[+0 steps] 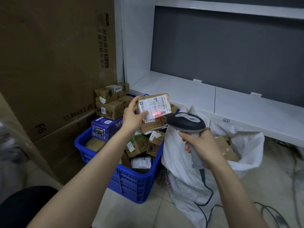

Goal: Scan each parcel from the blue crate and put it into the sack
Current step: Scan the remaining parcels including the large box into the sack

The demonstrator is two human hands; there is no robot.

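In the head view, the task is judged to be partly done. At least one brown cardboard box (227, 151) is seen inside the white woven sack (181, 162), which stands open on the floor, touching the blue plastic crate (131, 183) at its three o'clock. Many parcels are left in the crate: brown cartons (137, 145), a labelled packet (141, 162) and a purple printed box (105, 127), with more cartons stacked at its twelve o'clock.

One small brown cardboard parcel with a white shipping label (153, 105) is held above the crate, label turned towards the camera. It is gripped at its nine o'clock edge by the left hand (133, 116), thumb on the label face and fingers behind. A red scan line (158, 114) is cast across a barcode at the label's five o'clock.

The grey and black handheld barcode scanner (185, 122) is held by the right hand (202, 145), fingers wrapped round its grip, head aimed towards ten o'clock at the parcel. Its dark cable (207, 191) hangs down over the sack.
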